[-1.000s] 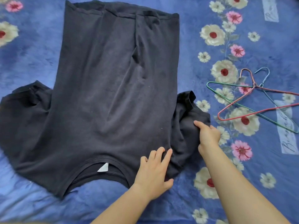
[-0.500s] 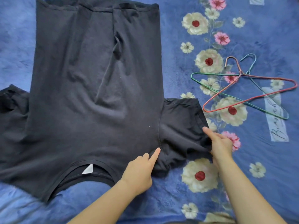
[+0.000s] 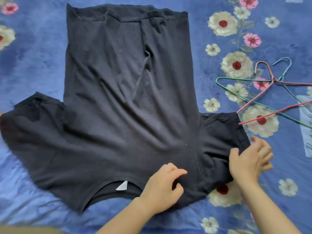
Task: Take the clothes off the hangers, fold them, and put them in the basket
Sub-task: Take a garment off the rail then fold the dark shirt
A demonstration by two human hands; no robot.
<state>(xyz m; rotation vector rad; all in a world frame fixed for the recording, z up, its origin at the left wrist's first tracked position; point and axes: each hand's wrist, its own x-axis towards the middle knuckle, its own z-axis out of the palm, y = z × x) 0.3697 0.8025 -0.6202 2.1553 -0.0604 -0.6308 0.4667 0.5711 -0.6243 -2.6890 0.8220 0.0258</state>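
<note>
A dark T-shirt (image 3: 128, 92) lies spread flat on the blue floral blanket (image 3: 33, 53), collar and white tag toward me, hem at the far end. My left hand (image 3: 162, 188) sits on the shoulder just right of the collar, fingers curled and pinching a small fold of fabric. My right hand (image 3: 249, 159) is at the outer edge of the right sleeve (image 3: 217, 137). Its thumb lies on the cloth and its fingers are spread and blurred over the blanket beyond the hem. The left sleeve lies rumpled at far left. No basket is in view.
Three empty wire hangers (image 3: 263, 95), red, green and blue, lie tangled together on the blanket just beyond the right sleeve. The blanket stretches out on all sides of the shirt.
The bunched right sleeve has been pulled outward and now lies flat. My left hand went from flat fingers to pinching the shoulder. My right hand's fingers have loosened at the sleeve edge.
</note>
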